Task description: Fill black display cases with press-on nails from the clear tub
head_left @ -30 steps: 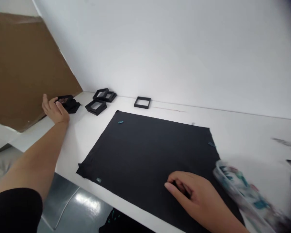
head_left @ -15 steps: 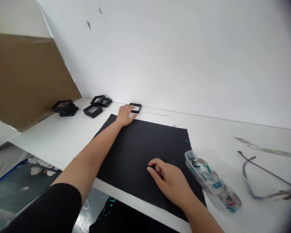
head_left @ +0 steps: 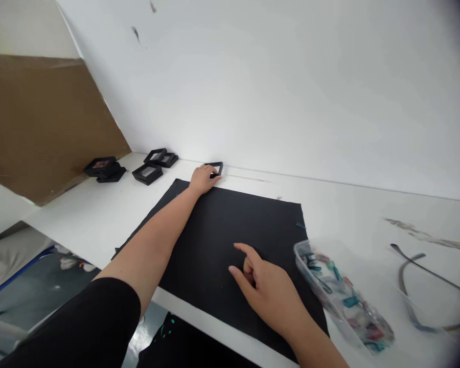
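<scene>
Behind everything it's one big white wall, with a white table running along its foot. Over on the left there's a brown panel, and a black mat lies on the table. Long clear plastic tub right at the mat's right edge, full of little coloured bits, teal and reddish, too blurry to name. Hands next: the right hand is over the mat, holding nothing I can see, index stretched out, thumb apart from it, other fingers curled in. The left hand reaches to the wall side, fingers over the left part of a small black frame and thumb sticking out sideways; can't tell if they're actually pinching it. That frame sits just past the mat's far edge. More black frames are grouped left of it, plus a stack near the brown panel. Tiniest thing: a teal clip on the mat's right edge.
</scene>
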Motion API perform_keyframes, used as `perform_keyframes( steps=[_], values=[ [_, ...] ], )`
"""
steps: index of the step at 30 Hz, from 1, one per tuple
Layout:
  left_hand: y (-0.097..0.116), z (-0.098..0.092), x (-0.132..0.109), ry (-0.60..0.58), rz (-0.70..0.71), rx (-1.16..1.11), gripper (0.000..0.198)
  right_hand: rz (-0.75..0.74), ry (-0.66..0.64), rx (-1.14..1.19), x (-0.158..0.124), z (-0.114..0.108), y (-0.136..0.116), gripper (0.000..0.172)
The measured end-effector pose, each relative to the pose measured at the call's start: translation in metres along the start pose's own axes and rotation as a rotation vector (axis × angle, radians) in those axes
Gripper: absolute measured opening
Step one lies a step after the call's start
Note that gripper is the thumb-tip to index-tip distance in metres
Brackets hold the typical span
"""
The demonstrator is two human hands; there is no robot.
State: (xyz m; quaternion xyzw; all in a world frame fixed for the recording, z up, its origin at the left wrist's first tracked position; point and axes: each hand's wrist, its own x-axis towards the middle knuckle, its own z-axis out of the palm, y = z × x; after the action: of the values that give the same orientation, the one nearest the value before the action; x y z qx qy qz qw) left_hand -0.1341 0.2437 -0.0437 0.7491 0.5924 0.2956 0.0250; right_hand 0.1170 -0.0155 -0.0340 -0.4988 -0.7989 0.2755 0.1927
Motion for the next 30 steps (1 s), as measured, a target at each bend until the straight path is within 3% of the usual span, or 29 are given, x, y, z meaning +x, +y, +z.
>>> perform_keyframes(
  steps=[4, 7, 12, 16, 20, 23, 27, 30],
  values=[
    [0.026, -0.003, -0.017, 0.084, -0.042, -0.201, 0.034, -0.075, 0.093, 0.02, -0.001, 0.0, 0.002, 0.041],
    [0.06, -0.003, -0.033, 0.093, -0.043, -0.397, 0.033, -0.107, 0.236, 0.027, 0.002, -0.004, 0.002, 0.034],
    [0.127, -0.013, -0.064, 0.033, 0.007, -0.789, 0.042, -0.027, 0.493, 0.056, 0.009, -0.009, 0.001, 0.042],
    [0.16, -0.036, -0.102, -0.094, 0.036, -1.037, 0.052, 0.005, 0.61, 0.125, 0.009, -0.01, 0.001, 0.044],
    [0.166, -0.052, -0.143, -0.221, 0.01, -1.168, 0.051, -0.065, 0.603, 0.203, 0.004, -0.012, -0.002, 0.029],
    [0.159, -0.056, -0.165, -0.272, -0.036, -1.22, 0.046, -0.142, 0.56, 0.282, 0.001, -0.01, -0.003, 0.033],
    [0.151, -0.059, -0.18, -0.353, -0.059, -1.263, 0.043, -0.203, 0.492, 0.43, -0.001, -0.005, 0.002, 0.041],
    [0.147, -0.061, -0.185, -0.418, -0.039, -1.283, 0.047, -0.203, 0.437, 0.551, -0.001, -0.003, 0.007, 0.035]
  ],
)
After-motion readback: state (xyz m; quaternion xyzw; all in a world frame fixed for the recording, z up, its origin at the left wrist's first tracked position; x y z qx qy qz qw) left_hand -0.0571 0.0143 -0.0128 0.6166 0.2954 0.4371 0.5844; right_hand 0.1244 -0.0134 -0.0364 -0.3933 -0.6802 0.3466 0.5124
